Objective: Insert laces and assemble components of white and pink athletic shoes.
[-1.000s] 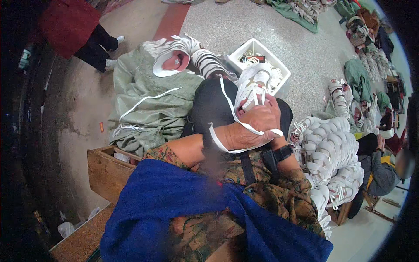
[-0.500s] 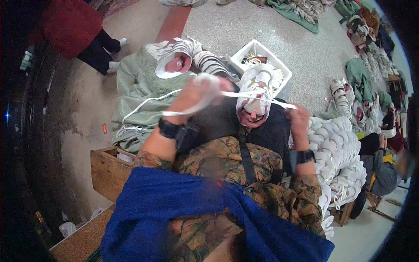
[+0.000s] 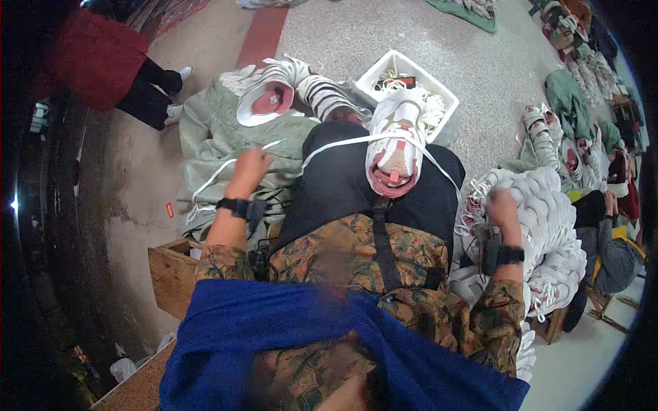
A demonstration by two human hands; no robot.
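A white sneaker (image 3: 404,133) with pink lining lies across my dark-clad thighs, its opening toward me. A flat white shoelace (image 3: 336,142) runs through it; one side drapes over my left thigh, the other over my right. My left hand (image 3: 252,171) is curled closed above the green sack, over a second, loose white lace (image 3: 214,177); whether it grips that lace I cannot make out. Off to the right, my right hand (image 3: 504,207) has its fingers bent, beside a stack of white sneakers (image 3: 548,205). What its fingers hold, if anything, is hidden.
Beyond the sneaker stands a white bin (image 3: 449,113) of laces. Nested shoes (image 3: 329,96) rest by the green sack (image 3: 205,130). A wooden box (image 3: 171,274) is at my left. One person in red (image 3: 99,55) stands far left; another in grey (image 3: 610,264) sits at right.
Both hands have come off the sneaker's lace and moved apart, left hand to the left, right hand to the right and down. The taut lace now hangs slack over my thighs.
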